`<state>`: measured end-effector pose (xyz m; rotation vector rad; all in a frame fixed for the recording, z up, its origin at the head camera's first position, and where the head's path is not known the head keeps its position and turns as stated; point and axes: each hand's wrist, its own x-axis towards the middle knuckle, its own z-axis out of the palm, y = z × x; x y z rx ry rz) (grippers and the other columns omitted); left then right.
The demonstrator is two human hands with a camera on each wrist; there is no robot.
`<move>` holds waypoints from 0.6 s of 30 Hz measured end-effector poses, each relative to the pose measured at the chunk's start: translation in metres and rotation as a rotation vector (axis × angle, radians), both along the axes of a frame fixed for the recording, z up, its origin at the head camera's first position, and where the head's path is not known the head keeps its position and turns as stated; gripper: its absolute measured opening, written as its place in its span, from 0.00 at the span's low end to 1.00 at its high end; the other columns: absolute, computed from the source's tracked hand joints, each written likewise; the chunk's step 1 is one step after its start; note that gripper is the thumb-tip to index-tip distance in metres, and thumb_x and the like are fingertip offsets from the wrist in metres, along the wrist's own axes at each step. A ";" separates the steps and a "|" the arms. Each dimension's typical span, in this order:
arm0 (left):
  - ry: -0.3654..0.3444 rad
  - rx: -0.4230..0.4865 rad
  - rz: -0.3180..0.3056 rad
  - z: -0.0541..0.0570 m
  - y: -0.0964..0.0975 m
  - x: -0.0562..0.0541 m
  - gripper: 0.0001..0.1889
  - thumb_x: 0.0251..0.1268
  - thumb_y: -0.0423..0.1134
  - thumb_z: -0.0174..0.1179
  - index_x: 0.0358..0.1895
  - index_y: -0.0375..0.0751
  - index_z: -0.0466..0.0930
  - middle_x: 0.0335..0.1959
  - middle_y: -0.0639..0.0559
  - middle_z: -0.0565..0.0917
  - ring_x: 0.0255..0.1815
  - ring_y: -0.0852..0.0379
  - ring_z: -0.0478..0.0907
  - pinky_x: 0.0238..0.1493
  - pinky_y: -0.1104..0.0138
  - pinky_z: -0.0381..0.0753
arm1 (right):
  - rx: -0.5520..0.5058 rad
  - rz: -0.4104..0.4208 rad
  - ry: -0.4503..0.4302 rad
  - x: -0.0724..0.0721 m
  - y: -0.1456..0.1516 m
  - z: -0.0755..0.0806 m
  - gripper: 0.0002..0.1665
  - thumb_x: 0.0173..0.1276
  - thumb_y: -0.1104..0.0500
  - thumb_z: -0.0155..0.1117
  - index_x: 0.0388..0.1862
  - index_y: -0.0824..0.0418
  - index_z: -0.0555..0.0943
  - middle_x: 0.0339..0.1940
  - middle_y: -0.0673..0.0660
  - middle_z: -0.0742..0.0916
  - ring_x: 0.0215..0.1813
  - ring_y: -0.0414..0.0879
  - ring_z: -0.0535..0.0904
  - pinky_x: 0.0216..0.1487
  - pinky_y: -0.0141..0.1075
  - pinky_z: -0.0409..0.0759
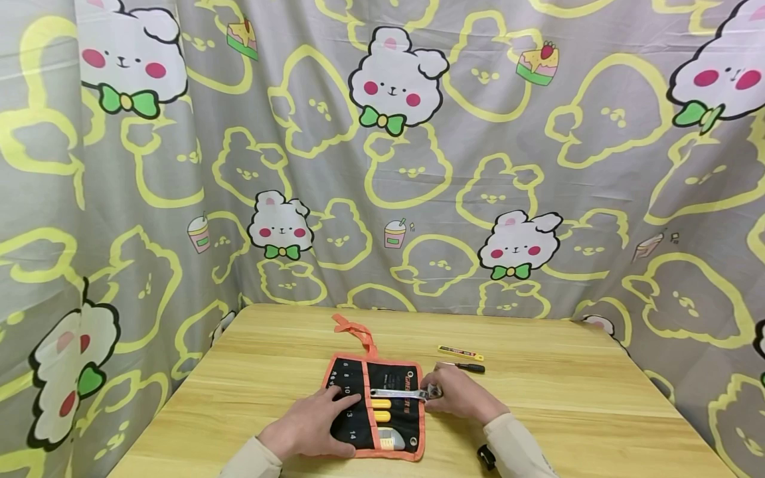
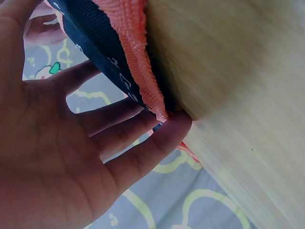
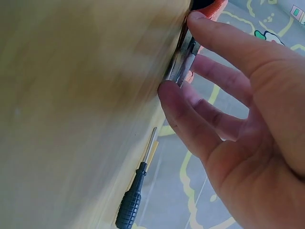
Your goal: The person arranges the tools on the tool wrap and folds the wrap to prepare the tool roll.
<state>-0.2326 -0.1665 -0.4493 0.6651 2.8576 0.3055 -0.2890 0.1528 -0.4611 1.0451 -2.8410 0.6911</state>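
Note:
A black tool pouch (image 1: pixel 406 425) with orange edging lies unfolded on the table, printed with size numbers. My left hand (image 1: pixel 311 421) rests on its left part with the fingers spread; in the left wrist view the fingertips touch its orange edge (image 2: pixel 143 71). In my right hand (image 1: pixel 463 396) an adjustable wrench (image 1: pixel 397 394) is pinched by its head end. Its silver handle lies across the pouch, the far end at the pocket's orange rim. Two yellow handles (image 1: pixel 381 416) and a grey-and-yellow tool (image 1: pixel 391 439) stick out of the pockets below it.
Beyond my right hand lie a black-handled screwdriver (image 1: pixel 471 367) and a slim yellow-and-black tool (image 1: pixel 460 352). An orange tie strap (image 1: pixel 358 332) trails from the pouch's far edge. A patterned curtain (image 1: pixel 418 199) hangs around the wooden table (image 1: pixel 269 345).

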 end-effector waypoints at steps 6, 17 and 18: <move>0.006 -0.007 -0.004 0.001 0.000 0.000 0.45 0.51 0.70 0.71 0.74 0.61 0.72 0.70 0.38 0.73 0.68 0.35 0.74 0.59 0.40 0.77 | -0.030 0.001 -0.037 0.001 0.002 0.004 0.17 0.57 0.63 0.80 0.45 0.64 0.89 0.37 0.53 0.84 0.37 0.43 0.76 0.36 0.32 0.77; -0.002 -0.006 -0.003 0.000 0.001 0.000 0.44 0.51 0.70 0.70 0.74 0.61 0.72 0.71 0.39 0.73 0.68 0.36 0.73 0.59 0.39 0.77 | -0.028 -0.029 -0.141 -0.008 0.026 0.005 0.14 0.59 0.65 0.77 0.45 0.63 0.88 0.39 0.53 0.89 0.39 0.46 0.82 0.39 0.38 0.81; -0.003 -0.006 -0.002 0.000 0.000 0.000 0.44 0.51 0.70 0.71 0.74 0.61 0.72 0.71 0.39 0.73 0.68 0.35 0.73 0.59 0.39 0.77 | -0.028 -0.026 -0.146 -0.009 0.027 0.004 0.12 0.60 0.65 0.77 0.44 0.62 0.89 0.37 0.52 0.88 0.38 0.44 0.82 0.39 0.37 0.81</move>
